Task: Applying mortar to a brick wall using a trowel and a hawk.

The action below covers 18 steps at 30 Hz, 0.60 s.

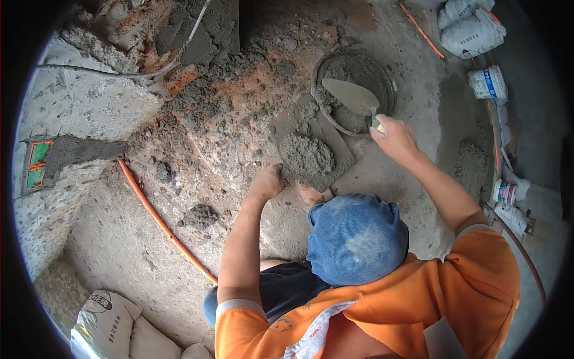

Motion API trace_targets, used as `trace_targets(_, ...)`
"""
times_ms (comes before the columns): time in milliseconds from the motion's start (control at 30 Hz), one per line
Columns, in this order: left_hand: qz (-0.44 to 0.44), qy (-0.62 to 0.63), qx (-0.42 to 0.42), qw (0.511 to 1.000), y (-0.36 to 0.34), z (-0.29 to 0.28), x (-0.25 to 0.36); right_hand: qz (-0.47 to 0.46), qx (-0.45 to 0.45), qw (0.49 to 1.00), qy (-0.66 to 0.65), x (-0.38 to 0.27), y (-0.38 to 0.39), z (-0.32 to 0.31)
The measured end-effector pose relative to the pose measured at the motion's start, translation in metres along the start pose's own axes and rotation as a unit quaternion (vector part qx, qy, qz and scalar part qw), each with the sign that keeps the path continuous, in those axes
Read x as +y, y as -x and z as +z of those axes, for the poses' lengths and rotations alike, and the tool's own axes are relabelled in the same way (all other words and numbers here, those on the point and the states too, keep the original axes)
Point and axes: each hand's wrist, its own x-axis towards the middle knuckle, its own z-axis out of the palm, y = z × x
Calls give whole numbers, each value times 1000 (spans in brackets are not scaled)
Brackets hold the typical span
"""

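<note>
Well left of the bucket (394,90), an orange tube (160,215) curves across the rough floor. Nearer the bucket, the person's left hand (267,181) grips the near-left edge of a flat board (342,163); most of its fingers are hidden, so their spread cannot be told. The board, bearing a mound of wet mortar (308,154), sits just left of and nearer than the bucket. Above the bucket's mortar lies the trowel (350,96), its handle pinched in the right hand's (394,136) curled fingers. Right of the bucket are white sacks (475,37).

White sacks (110,328), curved orange pipe (155,217)
</note>
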Motion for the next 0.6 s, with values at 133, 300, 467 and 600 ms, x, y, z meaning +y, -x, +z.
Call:
trace_targets(133, 14, 12, -2, 1000, -5, 4, -6, -75, -20, 975, 207, 7, -82, -39)
trace_targets(300, 24, 23, -6, 999, -5, 4, -12, -245, -162, 893, 341, -39, -92, 1)
trace_targets(467, 25, 44, 3, 999, 5, -8, -6, -71, -113, 978, 162, -14, -50, 4)
trace_targets(600, 24, 15, 9, 1000, -4, -5, 3, 214, -205, 933, -203, 8, -53, 63)
